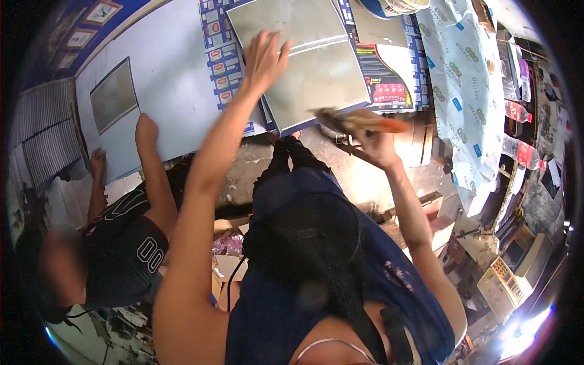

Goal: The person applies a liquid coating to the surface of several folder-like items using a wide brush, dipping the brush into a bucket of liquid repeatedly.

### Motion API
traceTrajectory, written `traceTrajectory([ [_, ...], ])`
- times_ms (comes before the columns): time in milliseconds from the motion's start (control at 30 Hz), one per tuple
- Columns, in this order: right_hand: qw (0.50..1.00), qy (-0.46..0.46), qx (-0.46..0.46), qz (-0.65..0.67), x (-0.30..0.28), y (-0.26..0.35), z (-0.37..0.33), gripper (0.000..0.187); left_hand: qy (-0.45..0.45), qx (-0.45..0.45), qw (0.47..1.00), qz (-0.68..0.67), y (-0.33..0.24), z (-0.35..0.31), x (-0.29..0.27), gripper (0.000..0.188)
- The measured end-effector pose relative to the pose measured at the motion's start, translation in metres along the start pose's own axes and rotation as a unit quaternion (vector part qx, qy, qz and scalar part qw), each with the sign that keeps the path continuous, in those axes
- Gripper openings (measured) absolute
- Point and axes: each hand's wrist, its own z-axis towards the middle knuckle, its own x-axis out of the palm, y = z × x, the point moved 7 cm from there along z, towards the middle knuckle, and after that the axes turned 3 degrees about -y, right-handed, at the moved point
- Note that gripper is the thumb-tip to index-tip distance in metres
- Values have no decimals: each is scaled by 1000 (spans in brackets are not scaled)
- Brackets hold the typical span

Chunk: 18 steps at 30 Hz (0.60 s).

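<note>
A grey sheet [322, 79] lies at upper centre under the loosely spread left hand [266, 64], while the right hand [380, 147] grips a brush [354, 123], apparently between strokes, the next probably calling for even pressure.

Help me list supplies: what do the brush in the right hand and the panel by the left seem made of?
Brush: dark, fibrous bristles, natural or synthetic unclear through blur; evenly orange handle end, perhaps painted wood or plastic. Beige panel: possibly coated board, judging by its flat, smooth face and faint sheen.
</note>
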Motion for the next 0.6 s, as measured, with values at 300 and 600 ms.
traceTrajectory([
  [300,985,-139,56,-90,78,-50,-10,18,285,-191,934,98,-89,-198,-21,67],
  [600,932,-340,67,-103,-44,-72,-16,29,332,-184,915,133,-94,-201,-21,77],
])
